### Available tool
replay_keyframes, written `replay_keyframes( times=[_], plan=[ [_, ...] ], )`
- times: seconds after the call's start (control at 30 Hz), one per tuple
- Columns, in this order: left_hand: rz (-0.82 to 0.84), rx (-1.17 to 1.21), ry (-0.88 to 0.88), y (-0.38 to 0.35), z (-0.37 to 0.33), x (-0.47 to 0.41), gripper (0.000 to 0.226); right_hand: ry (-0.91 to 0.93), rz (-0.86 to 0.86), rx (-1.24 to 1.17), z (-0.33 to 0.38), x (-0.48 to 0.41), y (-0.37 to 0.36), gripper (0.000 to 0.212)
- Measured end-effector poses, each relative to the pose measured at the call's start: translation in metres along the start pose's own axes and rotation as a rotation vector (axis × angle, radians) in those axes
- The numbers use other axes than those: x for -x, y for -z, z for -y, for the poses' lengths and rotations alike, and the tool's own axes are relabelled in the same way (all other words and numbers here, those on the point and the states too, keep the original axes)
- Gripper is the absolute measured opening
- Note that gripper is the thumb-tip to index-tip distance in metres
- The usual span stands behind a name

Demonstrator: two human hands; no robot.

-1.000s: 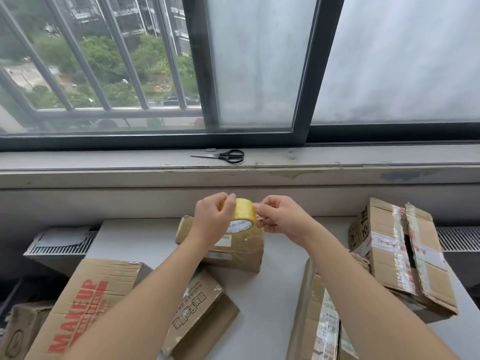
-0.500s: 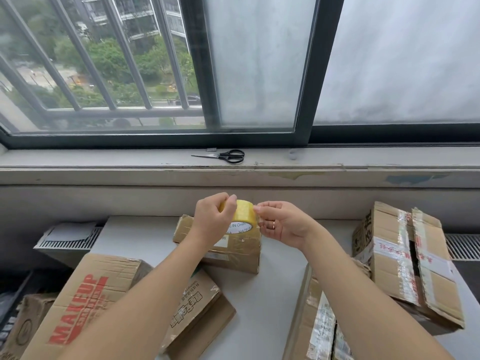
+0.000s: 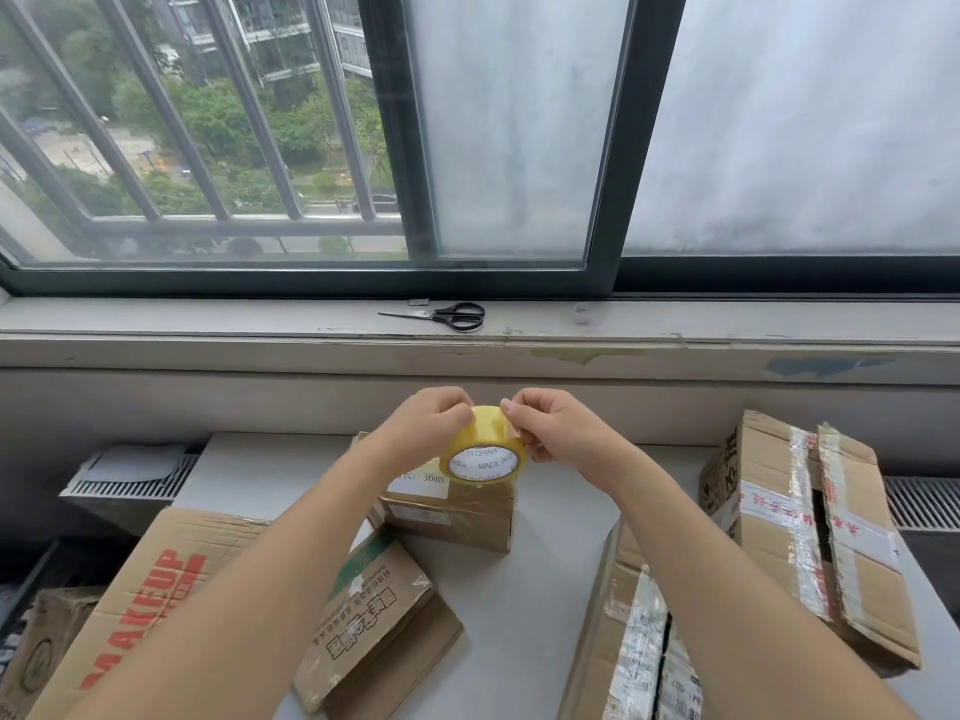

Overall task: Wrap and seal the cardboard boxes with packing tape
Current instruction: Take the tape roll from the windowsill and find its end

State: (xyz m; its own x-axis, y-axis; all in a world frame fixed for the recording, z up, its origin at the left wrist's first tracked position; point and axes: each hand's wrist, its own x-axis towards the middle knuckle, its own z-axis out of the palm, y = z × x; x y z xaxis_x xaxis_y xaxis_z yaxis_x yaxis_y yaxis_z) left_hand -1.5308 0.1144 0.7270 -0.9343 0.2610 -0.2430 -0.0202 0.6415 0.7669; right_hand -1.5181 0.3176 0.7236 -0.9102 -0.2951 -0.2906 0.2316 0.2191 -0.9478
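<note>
Right, both hands up w/ the yellow roll of packing tape (image 3: 484, 451), held just above the small brown cardboard box (image 3: 451, 511) mid-table. Left hand (image 3: 427, 426) fingers curled on the roll's left side; right hand (image 3: 550, 427) fingertips pinching its top edge. Black-handled scissors (image 3: 447, 315) on the windowsill.

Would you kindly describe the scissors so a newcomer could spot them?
Find the long grey windowsill beneath the dark-framed window. Near its middle lie the scissors, blades pointing left. Black handles set them apart from the small pale piece nearby.
</note>
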Motion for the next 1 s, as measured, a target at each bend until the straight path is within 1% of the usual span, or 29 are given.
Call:
replay_keyframes(
  times=[0.03,0.1,0.17,0.23,0.3,0.33,0.43,0.47,0.5,0.57,0.63,0.7,0.73,0.8,0.87,0.93,1.0],
  plan=[
    [0.025,-0.056,0.009,-0.003,-0.003,0.0,0.025,0.013,-0.013,0.029,0.001,0.0,-0.002,0.039],
    [0.016,-0.102,-0.002,-0.012,-0.006,0.001,0.035,0.03,-0.055,0.045,0.004,-0.001,-0.006,0.04],
    [-0.016,-0.029,-0.039,-0.016,-0.002,0.002,0.041,0.049,-0.073,-0.017,0.006,0.002,-0.006,0.04],
    [-0.036,0.19,-0.035,-0.008,0.009,0.002,0.039,0.057,-0.113,-0.138,0.004,0.006,0.007,0.038],
    [-0.06,0.503,0.026,0.007,0.022,0.003,0.037,0.06,-0.19,-0.205,0.002,0.014,0.032,0.037],
    [-0.045,0.628,0.031,0.013,0.027,0.003,0.036,0.065,-0.223,-0.227,0.002,0.019,0.045,0.037],
    [0.059,0.76,-0.007,0.021,0.032,0.003,0.038,0.099,-0.276,-0.3,0.008,0.029,0.067,0.034],
    [0.092,0.783,0.003,0.02,0.032,0.004,0.043,0.11,-0.281,-0.314,0.011,0.03,0.068,0.032],
    [0.14,0.771,0.021,0.018,0.032,0.004,0.054,0.124,-0.276,-0.333,0.015,0.031,0.067,0.031],
    [0.226,0.628,0.054,0.012,0.028,0.003,0.077,0.143,-0.227,-0.369,0.025,0.034,0.063,0.032],
    [0.249,0.448,0.036,0.007,0.022,0.0,0.082,0.143,-0.164,-0.415,0.038,0.037,0.055,0.031],
    [0.23,0.362,-0.071,0.0,0.019,-0.002,0.086,0.16,-0.14,-0.47,0.049,0.039,0.05,0.032],
    [0.214,0.357,-0.134,-0.004,0.021,-0.002,0.086,0.173,-0.157,-0.485,0.052,0.04,0.05,0.033],
    [0.195,0.435,-0.172,-0.013,0.033,-0.002,0.077,0.213,-0.239,-0.548,0.056,0.044,0.058,0.038],
    [0.205,0.582,-0.134,-0.018,0.046,0.0,0.071,0.239,-0.321,-0.631,0.057,0.049,0.071,0.039],
    [0.245,0.677,-0.088,-0.023,0.049,0.002,0.063,0.236,-0.325,-0.552,0.06,0.053,0.077,0.034],
    [0.306,0.635,-0.051,-0.031,0.043,0.003,0.052,0.24,-0.254,-0.433,0.064,0.054,0.071,0.033]
  ],
)
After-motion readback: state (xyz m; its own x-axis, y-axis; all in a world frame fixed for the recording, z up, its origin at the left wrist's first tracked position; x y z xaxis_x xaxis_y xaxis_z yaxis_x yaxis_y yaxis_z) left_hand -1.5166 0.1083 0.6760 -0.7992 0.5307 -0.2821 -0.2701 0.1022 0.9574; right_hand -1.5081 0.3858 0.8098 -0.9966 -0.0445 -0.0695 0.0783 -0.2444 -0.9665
